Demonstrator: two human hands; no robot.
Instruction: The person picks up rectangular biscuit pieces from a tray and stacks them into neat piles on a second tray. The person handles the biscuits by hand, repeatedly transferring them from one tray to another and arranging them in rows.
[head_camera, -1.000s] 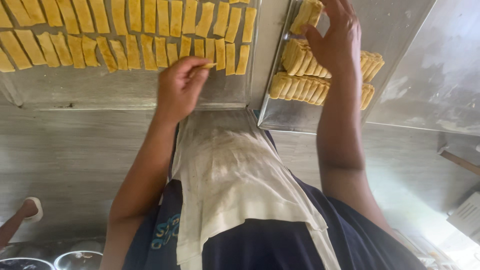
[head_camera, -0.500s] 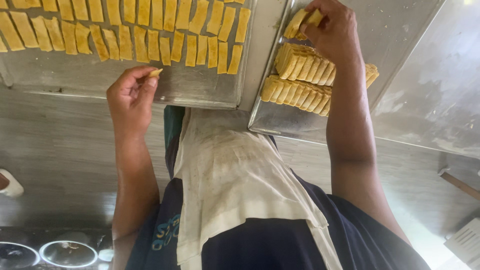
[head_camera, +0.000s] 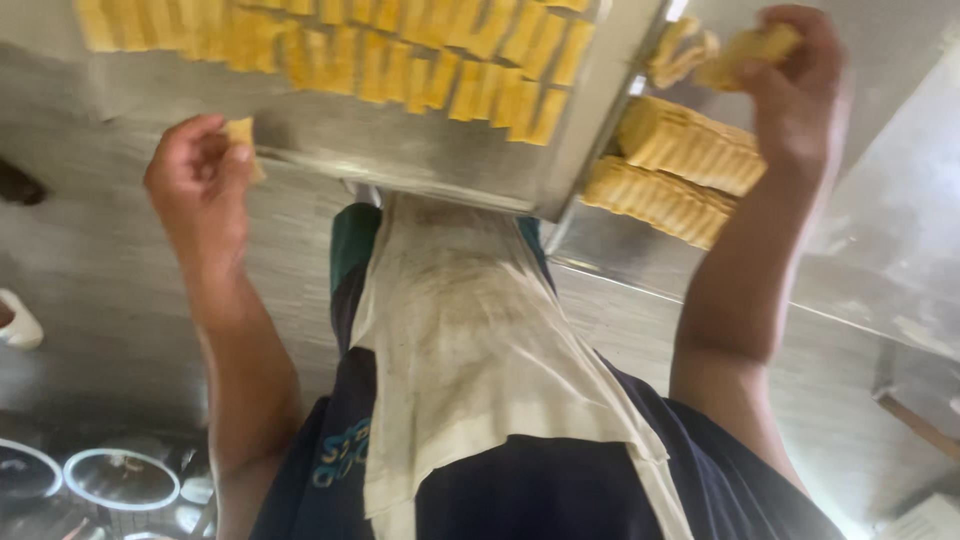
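Near the camera, low in the view: a pale cloth apron (head_camera: 470, 350), stained grey-brown in the middle and creased, hangs over a dark blue shirt (head_camera: 560, 490).
Floor: grey and smooth, with round metal rims (head_camera: 120, 478) at the lower left and a white shoe (head_camera: 18, 322) at the left edge.
Left hand (head_camera: 200, 180): fingers curled closed around one small yellow piece (head_camera: 243, 135), pinched between thumb and fingertips; the hand is just below the near edge of the left tray.
Small yellow piece: short, flat and blocky, pale yellow, with a dry and matte look; partly blurred.
Right hand (head_camera: 800, 90): raised over the right tray, fingers closed on a yellow stick (head_camera: 750, 48) that points out to the left; it may hold more than one, I cannot tell.
Left tray (head_camera: 400, 150): flat shiny metal with a raised rim; on its far part lie rows of yellow sticks (head_camera: 400, 50), side by side and touching, long and rectangular.
Right tray (head_camera: 880, 260): also metal, touching the left tray at the corner; it carries two stacked rows of yellow sticks (head_camera: 680, 165), packed tightly on edge, with ridged tops.
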